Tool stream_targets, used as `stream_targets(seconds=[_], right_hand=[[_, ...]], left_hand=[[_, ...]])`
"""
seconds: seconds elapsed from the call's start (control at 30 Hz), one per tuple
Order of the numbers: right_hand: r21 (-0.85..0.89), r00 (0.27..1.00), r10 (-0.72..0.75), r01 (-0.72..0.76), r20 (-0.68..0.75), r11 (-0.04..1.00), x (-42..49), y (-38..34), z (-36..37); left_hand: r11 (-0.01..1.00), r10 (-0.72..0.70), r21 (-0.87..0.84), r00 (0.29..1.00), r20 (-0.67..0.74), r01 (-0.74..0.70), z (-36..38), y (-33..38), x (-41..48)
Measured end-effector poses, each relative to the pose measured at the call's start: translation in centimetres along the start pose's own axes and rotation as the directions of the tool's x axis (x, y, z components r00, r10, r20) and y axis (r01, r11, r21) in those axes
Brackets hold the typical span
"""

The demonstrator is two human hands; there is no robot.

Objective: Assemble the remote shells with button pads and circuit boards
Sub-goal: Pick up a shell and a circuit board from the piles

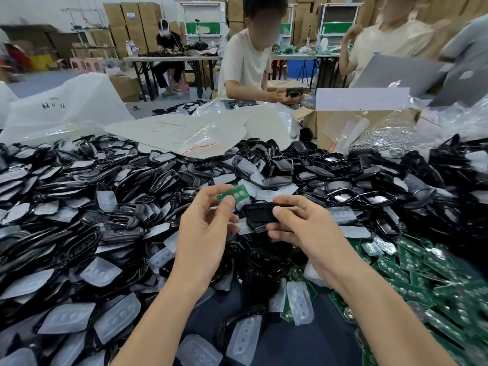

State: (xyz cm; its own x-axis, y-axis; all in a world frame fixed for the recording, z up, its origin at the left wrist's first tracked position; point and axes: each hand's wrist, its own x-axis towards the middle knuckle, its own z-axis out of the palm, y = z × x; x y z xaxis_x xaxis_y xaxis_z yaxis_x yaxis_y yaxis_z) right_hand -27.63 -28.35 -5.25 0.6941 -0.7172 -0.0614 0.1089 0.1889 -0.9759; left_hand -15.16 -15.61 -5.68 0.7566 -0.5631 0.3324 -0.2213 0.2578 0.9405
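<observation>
Item: circuit board (235, 194) and black remote shell (260, 213), both held.
My left hand (208, 220) pinches the board; my right hand (298, 223) grips the shell alongside, ready for seating.

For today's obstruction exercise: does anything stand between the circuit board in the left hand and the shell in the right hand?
Nothing visible does: the green circuit board is just up-left of the black shell, with only an open gap between them.

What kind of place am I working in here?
Likely a small factory assembly floor: heaps of black plastic remote shells lie ahead, green circuit boards pile at right, brown cardboard cartons stack behind.
</observation>
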Motion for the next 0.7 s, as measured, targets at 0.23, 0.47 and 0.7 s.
stream_targets(seconds=[0.23,0.47,0.7], right_hand=[[0.106,1.000,-0.017,0.017,0.003,0.994,-0.3,-0.2,0.4],[0.096,0.996,-0.087,0.086,0.010,0.992,-0.8,-0.3,1.3],[0.091,0.993,-0.113,0.109,0.034,0.990,-1.1,-0.1,1.5]], left_hand=[[0.996,-0.026,0.083,0.999,0.041,0.023,0.4,-0.1,-0.5],[0.992,0.006,0.123,1.000,-0.002,-0.005,0.5,0.0,-0.6],[0.993,-0.008,0.120,1.000,-0.029,0.011,0.8,0.0,-0.9]])
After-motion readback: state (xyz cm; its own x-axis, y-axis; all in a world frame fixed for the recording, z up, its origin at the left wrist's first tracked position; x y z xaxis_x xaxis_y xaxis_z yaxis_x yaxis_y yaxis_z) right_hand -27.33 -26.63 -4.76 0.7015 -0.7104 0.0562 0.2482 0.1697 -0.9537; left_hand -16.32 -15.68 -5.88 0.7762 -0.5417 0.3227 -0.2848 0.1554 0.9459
